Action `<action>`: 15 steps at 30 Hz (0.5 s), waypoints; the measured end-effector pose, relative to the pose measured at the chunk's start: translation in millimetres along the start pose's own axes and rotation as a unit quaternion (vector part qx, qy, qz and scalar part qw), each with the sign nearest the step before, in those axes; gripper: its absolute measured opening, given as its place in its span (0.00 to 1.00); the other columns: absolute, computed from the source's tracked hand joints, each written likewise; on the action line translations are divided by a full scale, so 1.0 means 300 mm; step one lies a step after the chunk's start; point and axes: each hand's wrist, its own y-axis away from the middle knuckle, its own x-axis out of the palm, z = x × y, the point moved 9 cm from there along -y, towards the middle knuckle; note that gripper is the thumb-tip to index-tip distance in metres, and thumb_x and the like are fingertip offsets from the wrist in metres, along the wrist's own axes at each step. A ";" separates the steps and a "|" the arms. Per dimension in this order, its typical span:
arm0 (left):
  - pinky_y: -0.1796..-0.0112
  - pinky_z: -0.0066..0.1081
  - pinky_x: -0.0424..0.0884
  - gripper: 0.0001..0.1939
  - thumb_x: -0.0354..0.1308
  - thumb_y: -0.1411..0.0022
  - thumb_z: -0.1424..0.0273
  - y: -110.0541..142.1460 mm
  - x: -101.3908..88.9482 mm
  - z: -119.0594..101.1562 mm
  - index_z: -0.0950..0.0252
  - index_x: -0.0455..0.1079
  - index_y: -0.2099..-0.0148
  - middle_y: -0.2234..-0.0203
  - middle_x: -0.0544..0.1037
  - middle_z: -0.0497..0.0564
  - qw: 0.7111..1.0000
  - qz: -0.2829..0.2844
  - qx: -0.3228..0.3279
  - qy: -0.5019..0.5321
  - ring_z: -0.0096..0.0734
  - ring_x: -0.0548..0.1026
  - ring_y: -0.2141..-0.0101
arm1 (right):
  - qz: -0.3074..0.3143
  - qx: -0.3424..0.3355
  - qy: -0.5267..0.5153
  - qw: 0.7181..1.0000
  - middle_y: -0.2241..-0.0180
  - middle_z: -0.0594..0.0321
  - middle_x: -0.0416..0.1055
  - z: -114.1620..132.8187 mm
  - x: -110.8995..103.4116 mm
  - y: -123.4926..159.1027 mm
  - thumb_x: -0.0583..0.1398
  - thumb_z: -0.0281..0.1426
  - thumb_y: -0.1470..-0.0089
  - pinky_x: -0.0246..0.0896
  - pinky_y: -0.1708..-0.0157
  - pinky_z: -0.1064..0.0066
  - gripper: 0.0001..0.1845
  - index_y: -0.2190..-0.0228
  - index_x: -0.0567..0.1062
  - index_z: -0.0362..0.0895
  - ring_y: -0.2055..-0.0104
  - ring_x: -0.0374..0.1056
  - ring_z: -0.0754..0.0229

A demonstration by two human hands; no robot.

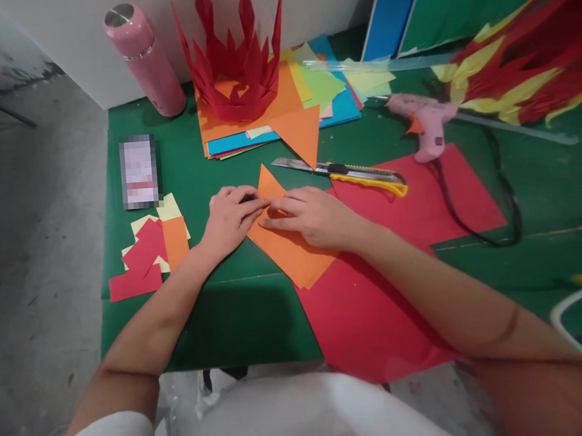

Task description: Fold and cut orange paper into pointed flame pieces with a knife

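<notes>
A folded sheet of orange paper (pixel 301 260) lies at a slant on the green table, its pointed tip facing away from me. At the paper's left edge, my left hand (pixel 234 215) has its fingers drawn together on the fold. My right hand (pixel 311 216) rests over the middle of the sheet, thumb and fingertips pressing it close to my left fingertips. Part of the fold is hidden under the fingers. Just beyond the tip lies a yellow utility knife (pixel 368 176) with its blade out. Red paper (pixel 362 312) extends under the orange sheet and my right forearm.
A red folded-paper crown (pixel 238 102) stands on stacked coloured paper (pixel 285 135). Behind at left are a pink bottle (pixel 148 65) and a phone (pixel 139 172), with paper scraps (pixel 146 248) nearer. A pink glue gun (pixel 428 122) with its cord sits right, by red-yellow paper flames (pixel 524 62).
</notes>
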 end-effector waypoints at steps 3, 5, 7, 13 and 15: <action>0.53 0.42 0.65 0.18 0.46 0.26 0.66 -0.001 -0.003 -0.002 0.56 0.77 0.47 0.53 0.78 0.53 1.000 0.001 0.002 0.000 0.41 0.71 0.53 | -0.003 0.014 -0.001 1.000 0.50 0.54 0.75 0.000 0.000 -0.001 0.50 0.24 0.36 0.55 0.60 0.60 0.22 0.46 0.75 0.48 0.56 0.65 0.52; 0.53 0.42 0.65 0.18 0.46 0.26 0.66 0.000 -0.006 -0.006 0.57 0.77 0.47 0.53 0.78 0.53 1.000 0.001 0.001 -0.007 0.41 0.71 0.53 | -0.007 0.020 -0.007 1.000 0.49 0.54 0.75 0.001 -0.004 -0.001 0.50 0.27 0.34 0.56 0.59 0.60 0.20 0.46 0.75 0.48 0.55 0.65 0.52; 0.52 0.42 0.64 0.18 0.46 0.26 0.67 0.001 -0.008 -0.010 0.58 0.76 0.47 0.53 0.78 0.53 1.000 0.001 0.001 -0.012 0.42 0.71 0.53 | -0.015 0.020 -0.021 0.999 0.48 0.53 0.74 0.004 -0.011 -0.002 0.50 0.30 0.32 0.58 0.56 0.59 0.20 0.46 0.75 0.47 0.52 0.65 0.51; 0.50 0.43 0.63 0.21 0.45 0.30 0.74 0.002 -0.011 -0.006 0.57 0.74 0.44 0.51 0.78 0.53 1.000 0.016 -0.002 0.021 0.41 0.70 0.51 | -0.012 0.008 -0.048 0.999 0.49 0.51 0.74 0.007 -0.013 -0.008 0.51 0.32 0.32 0.61 0.52 0.55 0.18 0.47 0.76 0.45 0.44 0.64 0.47; 0.49 0.42 0.63 0.22 0.44 0.31 0.76 0.002 -0.011 0.000 0.57 0.73 0.43 0.50 0.78 0.52 0.999 0.019 0.000 0.043 0.39 0.71 0.51 | -0.008 0.011 -0.051 0.999 0.49 0.50 0.74 0.005 -0.013 -0.010 0.52 0.33 0.32 0.62 0.52 0.56 0.18 0.48 0.76 0.44 0.45 0.65 0.47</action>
